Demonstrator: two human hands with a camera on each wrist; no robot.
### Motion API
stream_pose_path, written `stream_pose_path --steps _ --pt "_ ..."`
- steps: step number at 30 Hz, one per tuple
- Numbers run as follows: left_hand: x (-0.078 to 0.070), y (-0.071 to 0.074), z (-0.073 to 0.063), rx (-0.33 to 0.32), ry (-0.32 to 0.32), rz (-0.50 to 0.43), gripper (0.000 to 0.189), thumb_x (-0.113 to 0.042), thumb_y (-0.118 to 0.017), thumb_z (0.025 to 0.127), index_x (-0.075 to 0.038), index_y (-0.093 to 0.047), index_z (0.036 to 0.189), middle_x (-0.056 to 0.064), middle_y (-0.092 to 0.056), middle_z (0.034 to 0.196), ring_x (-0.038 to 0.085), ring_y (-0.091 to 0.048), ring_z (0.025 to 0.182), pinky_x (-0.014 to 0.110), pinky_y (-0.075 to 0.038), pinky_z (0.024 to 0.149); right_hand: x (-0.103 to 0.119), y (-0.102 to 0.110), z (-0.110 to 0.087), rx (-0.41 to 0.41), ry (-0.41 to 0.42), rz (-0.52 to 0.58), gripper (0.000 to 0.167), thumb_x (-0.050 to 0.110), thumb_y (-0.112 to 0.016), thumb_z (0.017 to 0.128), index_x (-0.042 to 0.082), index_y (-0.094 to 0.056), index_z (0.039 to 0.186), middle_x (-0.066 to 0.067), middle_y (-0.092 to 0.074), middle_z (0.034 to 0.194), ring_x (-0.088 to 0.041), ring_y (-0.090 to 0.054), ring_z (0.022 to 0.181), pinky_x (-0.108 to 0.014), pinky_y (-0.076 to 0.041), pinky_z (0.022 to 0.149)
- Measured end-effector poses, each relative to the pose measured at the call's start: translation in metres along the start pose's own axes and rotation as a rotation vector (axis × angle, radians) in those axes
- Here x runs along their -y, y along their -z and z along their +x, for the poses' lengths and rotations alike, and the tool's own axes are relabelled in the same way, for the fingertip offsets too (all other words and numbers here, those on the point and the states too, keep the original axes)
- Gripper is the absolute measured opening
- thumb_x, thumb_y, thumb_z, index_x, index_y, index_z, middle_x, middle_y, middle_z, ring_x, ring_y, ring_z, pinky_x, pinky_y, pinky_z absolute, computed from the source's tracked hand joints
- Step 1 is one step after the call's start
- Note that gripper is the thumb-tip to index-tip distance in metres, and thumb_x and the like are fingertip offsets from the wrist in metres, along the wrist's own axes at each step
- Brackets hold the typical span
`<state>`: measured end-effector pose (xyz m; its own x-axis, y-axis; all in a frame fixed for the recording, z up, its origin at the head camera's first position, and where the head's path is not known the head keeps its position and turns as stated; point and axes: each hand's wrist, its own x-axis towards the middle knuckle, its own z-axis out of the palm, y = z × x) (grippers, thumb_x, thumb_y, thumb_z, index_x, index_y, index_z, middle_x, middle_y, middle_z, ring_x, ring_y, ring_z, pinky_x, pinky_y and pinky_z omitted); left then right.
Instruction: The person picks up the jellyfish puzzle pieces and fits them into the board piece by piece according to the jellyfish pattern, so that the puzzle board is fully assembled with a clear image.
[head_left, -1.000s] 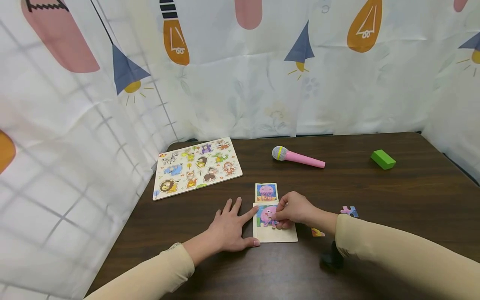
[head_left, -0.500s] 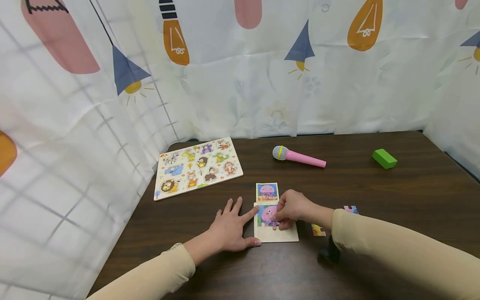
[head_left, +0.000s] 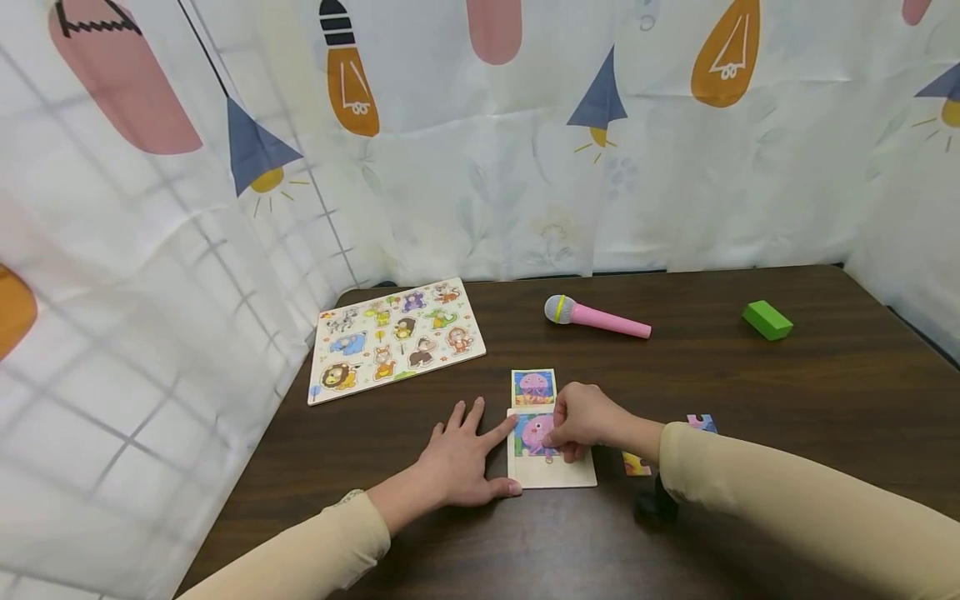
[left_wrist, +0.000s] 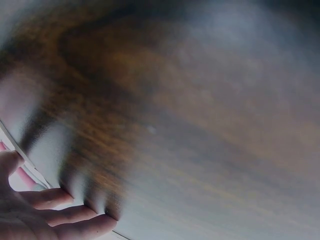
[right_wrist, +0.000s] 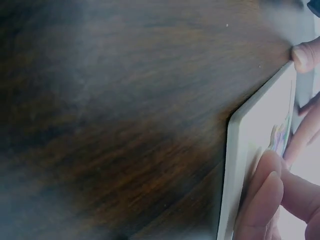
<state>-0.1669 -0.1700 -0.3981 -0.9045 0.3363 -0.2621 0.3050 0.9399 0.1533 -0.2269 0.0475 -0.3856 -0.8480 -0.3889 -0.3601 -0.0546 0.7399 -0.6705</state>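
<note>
A small wooden jigsaw tray (head_left: pixel 540 477) lies on the table, its upper part filled with joined pieces showing a pink octopus (head_left: pixel 534 429). My left hand (head_left: pixel 461 458) is spread flat beside it, index fingertip and thumb at the tray's left edge. Over the right side of the picture, my right hand (head_left: pixel 591 414) has curled fingers and pinches a jigsaw piece at the octopus's lower edge; the fingers hide most of that piece. In the right wrist view, thumb and fingertips meet low over the pale tray (right_wrist: pixel 262 107). A matching octopus picture card (head_left: pixel 534 387) touches the tray's far edge.
Two loose jigsaw pieces lie right of the tray, one pink and blue (head_left: pixel 702 422), one yellow (head_left: pixel 637 464), partly behind my right sleeve. Farther back are an animal puzzle board (head_left: pixel 397 340), a pink toy microphone (head_left: pixel 607 321) and a green block (head_left: pixel 767 320). Patterned curtains enclose the table.
My right hand stays at the same spot of the octopus picture, its fingers and forearm shifting only slightly. The left hand keeps its place at the tray's edge.
</note>
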Motion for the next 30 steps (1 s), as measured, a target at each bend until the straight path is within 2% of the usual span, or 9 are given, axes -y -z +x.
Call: stream_pose_path --steps 5,17,25,30 --pt "-0.0003 0.0000 0.0004 0.000 -0.004 -0.002 0.090 -0.073 -0.065 0.085 -0.035 -0.034 0.160 0.022 -0.024 0.168 0.050 -0.024 0.153 0.069 -0.036 0.112 -0.0011 -0.0002 0.0000 0.002 -0.005 0.013 0.027 0.019 -0.081 0.089 0.005 -0.064 0.073 -0.006 -0.066 0.060 -0.012 -0.065 0.049 -0.023 -0.054 0.052" --pt "-0.0014 0.0001 0.0003 0.001 -0.005 -0.006 0.090 -0.073 -0.065 0.085 -0.035 -0.035 0.160 0.022 -0.024 0.168 0.050 -0.023 0.153 0.069 -0.035 0.112 -0.0016 -0.0004 0.0013 0.001 -0.001 -0.022 0.027 0.017 -0.082 0.087 0.006 -0.063 0.072 -0.006 -0.065 0.058 -0.012 -0.063 0.047 -0.023 -0.053 0.051" --pt "-0.0013 0.0016 0.0002 0.000 0.003 -0.001 0.090 -0.073 -0.065 0.085 -0.036 -0.034 0.160 0.022 -0.024 0.168 0.049 -0.023 0.153 0.068 -0.035 0.112 0.0010 0.0013 -0.0018 0.002 0.043 -0.050 0.025 0.013 -0.085 0.084 0.007 -0.063 0.073 -0.006 -0.064 0.060 -0.013 -0.062 0.048 -0.023 -0.053 0.050" --pt "-0.0011 0.0010 -0.0007 0.000 0.006 -0.003 0.090 -0.073 -0.065 0.084 -0.036 -0.035 0.160 0.022 -0.025 0.167 0.049 -0.024 0.153 0.068 -0.035 0.112 0.0003 0.0025 -0.0044 0.014 0.030 -0.006 0.023 0.014 -0.084 0.085 0.007 -0.064 0.076 -0.006 -0.066 0.061 -0.013 -0.064 0.050 -0.023 -0.054 0.053"
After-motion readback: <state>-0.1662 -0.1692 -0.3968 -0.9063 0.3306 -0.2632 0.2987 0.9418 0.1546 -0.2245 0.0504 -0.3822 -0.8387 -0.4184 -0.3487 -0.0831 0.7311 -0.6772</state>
